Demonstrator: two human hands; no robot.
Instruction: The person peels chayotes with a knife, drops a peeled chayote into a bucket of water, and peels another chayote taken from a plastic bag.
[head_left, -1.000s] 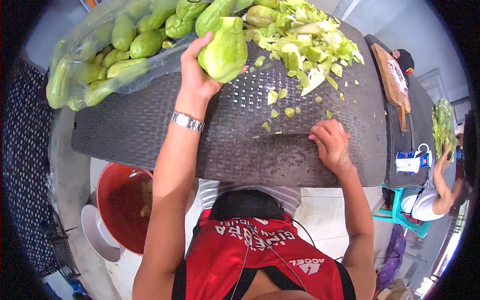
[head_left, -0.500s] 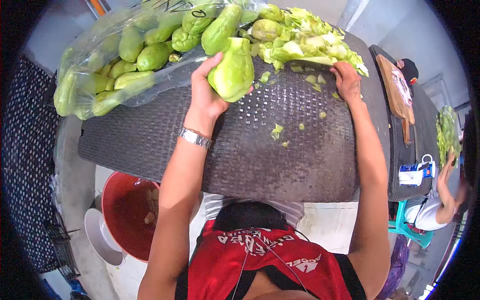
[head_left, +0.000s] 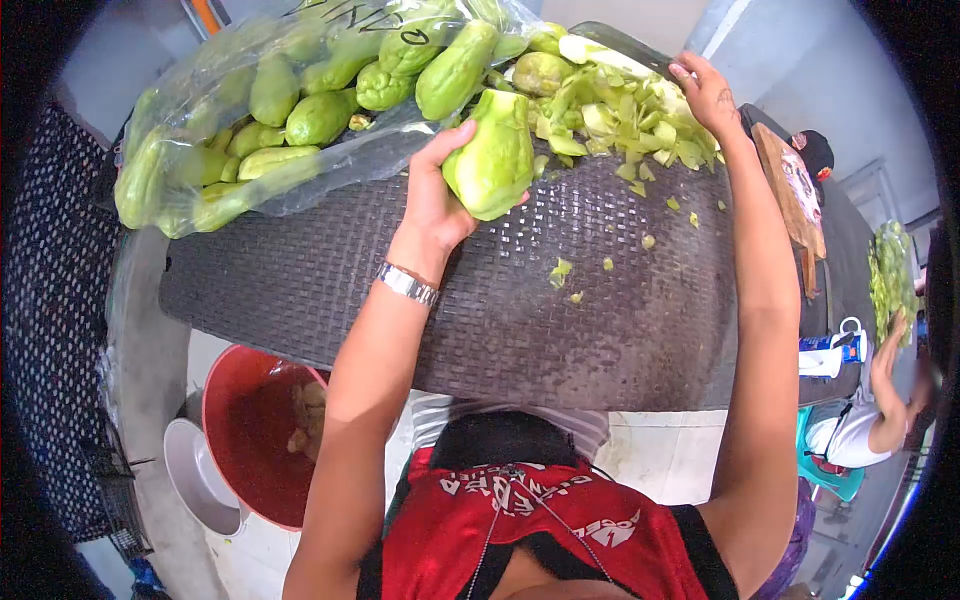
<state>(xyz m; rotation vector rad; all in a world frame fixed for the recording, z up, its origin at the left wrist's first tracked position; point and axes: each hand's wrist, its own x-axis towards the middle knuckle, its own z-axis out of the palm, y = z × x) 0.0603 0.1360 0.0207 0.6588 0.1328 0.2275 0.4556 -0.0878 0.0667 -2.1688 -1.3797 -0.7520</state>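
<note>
My left hand is wrapped round a partly peeled chayote, pale green with its top cut flat, held above the dark woven-pattern table. At the far right of the peel pile, my right hand grips a knife; its broad dark blade points left over the peelings, and the handle is hidden in my fingers. Below the blade lies a heap of green peelings, with a whole chayote at its left side. Small peel scraps dot the tabletop.
A clear plastic bag of several chayotes fills the back left. On the floor stand a red basin and a whitish tub. To the right are a wooden board, a mug and another person.
My right hand has lifted the knife up and away, toward the back of the peel pile. The chayote in my left hand sits slightly further right and lower in view.
</note>
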